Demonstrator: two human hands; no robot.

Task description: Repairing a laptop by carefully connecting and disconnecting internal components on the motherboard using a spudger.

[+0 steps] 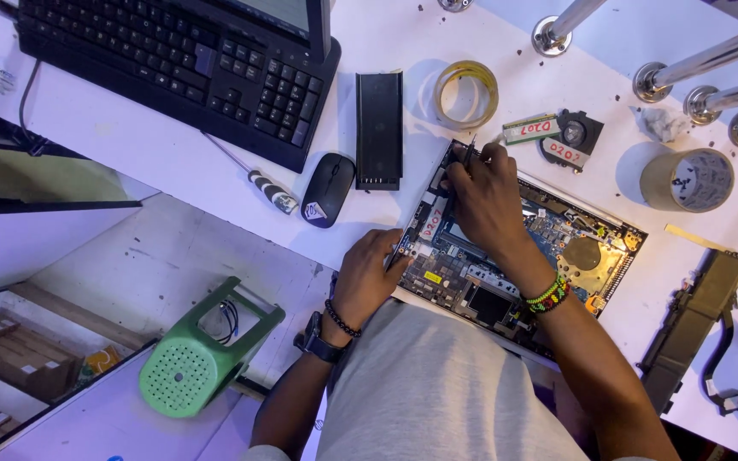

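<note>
1. While the person leans over the white bench [172,162], the head view shows an opened laptop base [523,256] lying slantwise, its long axis running from the upper left, near the mouse [327,189], down to the lower right, just in front of the person's lap.
2. Seen from here, the right hand [487,201] is at the far-left corner of the board, fingers pinched narrowly round a slim dark tool [469,152] that points away from the body; the tip is hidden behind the fingers, so what it meets I cannot tell.
3. Closer to the body, the left hand [369,273] curls over the near-left edge of the laptop base, gripping and steadying it. The right hand is the nearer to the worked corner.
4. Beside them lie a black battery pack [379,130], a tape ring [466,93], a small fan [576,137] and a screwdriver [254,175], all apart from both hands.
5. Hard to read: the board under the right forearm is covered, and its near edge is cut off by the person's shirt.
</note>
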